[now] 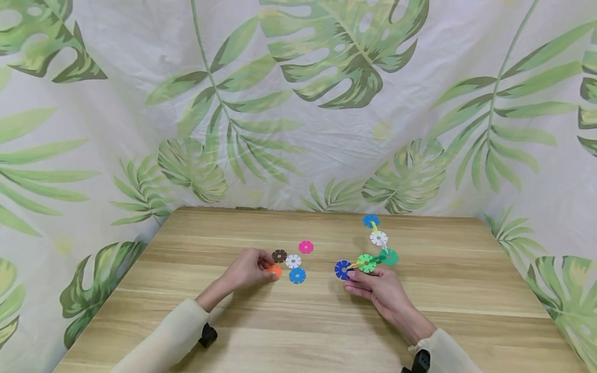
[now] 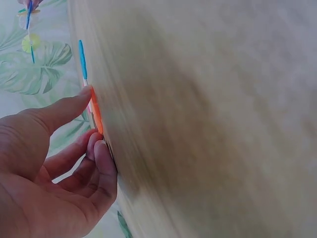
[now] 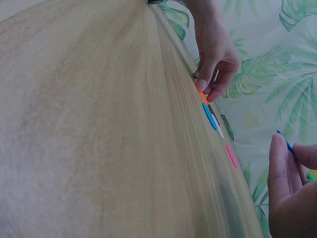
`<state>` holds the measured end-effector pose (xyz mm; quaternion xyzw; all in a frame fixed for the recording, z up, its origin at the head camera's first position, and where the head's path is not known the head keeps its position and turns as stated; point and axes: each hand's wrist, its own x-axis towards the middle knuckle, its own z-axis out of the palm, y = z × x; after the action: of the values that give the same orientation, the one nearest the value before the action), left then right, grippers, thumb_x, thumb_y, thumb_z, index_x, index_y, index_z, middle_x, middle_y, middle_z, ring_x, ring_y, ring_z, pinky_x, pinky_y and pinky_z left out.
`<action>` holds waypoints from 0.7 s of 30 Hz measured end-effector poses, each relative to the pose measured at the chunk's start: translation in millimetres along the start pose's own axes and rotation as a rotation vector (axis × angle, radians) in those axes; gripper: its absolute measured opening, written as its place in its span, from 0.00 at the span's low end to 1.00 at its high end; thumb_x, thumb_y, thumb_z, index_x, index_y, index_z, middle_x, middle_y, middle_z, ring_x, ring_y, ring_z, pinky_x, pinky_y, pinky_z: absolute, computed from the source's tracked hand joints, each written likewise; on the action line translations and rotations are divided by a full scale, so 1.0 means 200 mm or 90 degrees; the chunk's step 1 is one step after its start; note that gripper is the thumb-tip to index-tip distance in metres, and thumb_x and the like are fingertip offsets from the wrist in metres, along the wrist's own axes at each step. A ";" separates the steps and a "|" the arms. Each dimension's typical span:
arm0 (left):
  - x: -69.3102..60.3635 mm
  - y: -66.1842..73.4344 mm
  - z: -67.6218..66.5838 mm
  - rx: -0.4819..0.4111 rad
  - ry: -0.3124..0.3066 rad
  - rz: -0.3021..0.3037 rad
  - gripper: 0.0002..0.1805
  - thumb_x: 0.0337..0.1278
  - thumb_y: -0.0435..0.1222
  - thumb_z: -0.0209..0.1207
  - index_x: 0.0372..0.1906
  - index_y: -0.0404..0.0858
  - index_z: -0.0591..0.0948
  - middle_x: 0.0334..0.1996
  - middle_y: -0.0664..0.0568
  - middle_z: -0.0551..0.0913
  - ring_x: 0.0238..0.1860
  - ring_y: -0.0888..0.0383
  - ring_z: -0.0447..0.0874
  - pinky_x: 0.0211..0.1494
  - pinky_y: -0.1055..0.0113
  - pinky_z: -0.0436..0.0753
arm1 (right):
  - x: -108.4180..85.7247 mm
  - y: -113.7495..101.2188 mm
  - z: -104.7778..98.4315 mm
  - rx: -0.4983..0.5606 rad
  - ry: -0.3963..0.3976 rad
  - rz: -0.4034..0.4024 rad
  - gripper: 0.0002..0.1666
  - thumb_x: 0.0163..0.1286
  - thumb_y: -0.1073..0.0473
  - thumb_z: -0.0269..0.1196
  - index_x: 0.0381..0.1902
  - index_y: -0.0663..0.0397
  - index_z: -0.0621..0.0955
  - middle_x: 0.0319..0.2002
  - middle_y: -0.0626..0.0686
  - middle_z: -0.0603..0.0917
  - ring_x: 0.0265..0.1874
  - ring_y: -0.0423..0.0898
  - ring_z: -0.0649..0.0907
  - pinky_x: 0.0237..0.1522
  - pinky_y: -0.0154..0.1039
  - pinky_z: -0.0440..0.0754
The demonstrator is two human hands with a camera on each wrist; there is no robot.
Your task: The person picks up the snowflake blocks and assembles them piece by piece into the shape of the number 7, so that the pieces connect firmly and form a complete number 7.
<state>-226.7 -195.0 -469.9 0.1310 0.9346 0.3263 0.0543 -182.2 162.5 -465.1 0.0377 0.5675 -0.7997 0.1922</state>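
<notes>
My left hand [image 1: 251, 268] pinches an orange notched disc [image 1: 276, 271] between thumb and fingers at the tabletop. Close beside it lie a brown disc [image 1: 279, 256], a white disc [image 1: 293, 261] and a light blue disc [image 1: 297, 275]; a pink disc [image 1: 306, 247] is a little farther back. With thumb and fingers, my right hand [image 1: 383, 291] holds a dark blue disc [image 1: 343, 270], the near end of a linked chain. Along that chain come a light green disc [image 1: 366, 263], a darker green disc [image 1: 389, 257], a white disc [image 1: 379, 238] and a blue end disc [image 1: 371, 221].
The wooden table [image 1: 298, 331] ends at the back against a leaf-patterned cloth [image 1: 298, 129]. A small black device [image 1: 208, 335] is worn at the left wrist, and another black device [image 1: 421, 360] at the right.
</notes>
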 end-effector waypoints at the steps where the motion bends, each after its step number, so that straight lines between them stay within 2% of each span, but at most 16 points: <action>1: 0.00 0.00 0.00 -0.001 -0.002 -0.005 0.16 0.50 0.38 0.80 0.41 0.36 0.88 0.33 0.53 0.88 0.33 0.61 0.82 0.39 0.70 0.83 | 0.00 0.00 0.00 -0.001 0.000 0.000 0.07 0.72 0.68 0.68 0.45 0.67 0.86 0.38 0.57 0.94 0.39 0.47 0.94 0.51 0.41 0.92; 11: 0.01 0.04 0.00 0.021 -0.022 -0.048 0.14 0.48 0.37 0.81 0.35 0.37 0.86 0.30 0.53 0.84 0.32 0.59 0.79 0.37 0.68 0.79 | -0.01 0.00 0.02 0.000 -0.006 -0.001 0.10 0.71 0.67 0.69 0.47 0.68 0.85 0.39 0.57 0.94 0.41 0.49 0.94 0.52 0.42 0.92; 15: 0.00 0.07 0.00 0.018 -0.013 -0.063 0.16 0.47 0.36 0.81 0.35 0.38 0.83 0.29 0.53 0.84 0.30 0.59 0.78 0.35 0.68 0.78 | -0.01 0.00 0.02 0.000 -0.005 -0.001 0.10 0.71 0.67 0.69 0.47 0.68 0.84 0.39 0.57 0.94 0.40 0.48 0.94 0.52 0.42 0.92; 17: -0.01 0.08 0.01 -0.013 -0.004 -0.067 0.15 0.49 0.32 0.79 0.37 0.38 0.83 0.29 0.53 0.85 0.29 0.60 0.81 0.33 0.68 0.81 | -0.01 0.00 0.02 0.003 -0.005 -0.001 0.10 0.72 0.67 0.69 0.48 0.68 0.84 0.39 0.57 0.94 0.40 0.48 0.94 0.52 0.42 0.92; 21: -0.05 0.12 0.03 -0.125 -0.001 -0.058 0.11 0.56 0.23 0.72 0.41 0.33 0.84 0.28 0.49 0.89 0.26 0.56 0.89 0.30 0.65 0.89 | 0.00 0.00 0.02 0.009 -0.005 0.003 0.10 0.72 0.67 0.69 0.48 0.69 0.85 0.39 0.57 0.94 0.40 0.48 0.94 0.51 0.41 0.92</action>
<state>-211.6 -176.8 -459.4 0.0831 0.9030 0.4133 0.0826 -180.5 158.6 -463.7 0.0371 0.5610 -0.8035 0.1958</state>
